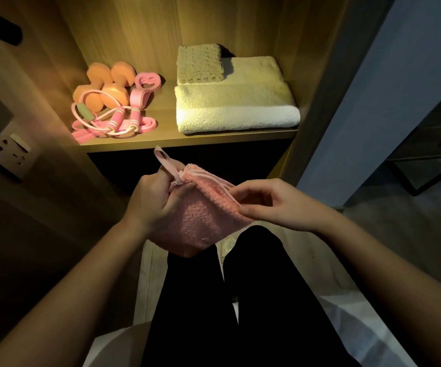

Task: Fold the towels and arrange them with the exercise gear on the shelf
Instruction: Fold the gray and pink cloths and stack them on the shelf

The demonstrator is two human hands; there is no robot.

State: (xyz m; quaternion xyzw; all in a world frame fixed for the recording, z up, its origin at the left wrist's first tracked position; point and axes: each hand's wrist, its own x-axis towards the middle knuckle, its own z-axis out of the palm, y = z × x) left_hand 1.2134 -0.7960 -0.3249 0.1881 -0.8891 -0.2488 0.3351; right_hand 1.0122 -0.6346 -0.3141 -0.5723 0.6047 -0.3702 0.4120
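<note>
- The small pink waffle-textured towel (pixel 201 215) is held in the air at the centre of the frame, below the front edge of the wooden shelf (pixel 187 140) and above the person's dark trouser legs (pixel 214 300). It looks folded to a rough square with one corner hanging down.
- The left hand (pixel 153 205) grips its left edge, fingers (pixel 158 178) curled round the cloth beside the pink fabric loop (pixel 162 158), which sticks up free. The right hand (pixel 275 205) pinches the right edge between thumb and forefinger, the other fingers (pixel 261 193) loosely bent.
- Likely slip: with nothing beneath the towel, the layers can slide apart or the low corner can sag open as soon as either grip eases. The fold would then come out crooked.
- The loose loop may poke out of the finished fold or catch on a finger during the hand-over to the shelf.
- On the shelf, upper right of centre, a large folded white terry towel (pixel 238 112) carries a smaller folded beige ribbed towel (pixel 201 66) on its back left part. Setting the pink one down carelessly could nudge that small towel or leave the stack lopsided.
- At the upper left lie orange dumbbells (pixel 103 88), a pink figure-eight stretch band (pixel 145 88) and a pink skipping rope (pixel 124 120), whose cord reaches close to the shelf's front edge. A passing wrist could drag the rope off.
- The light is dim away from the shelf, so misaligned edges may be hard to spot.
</note>
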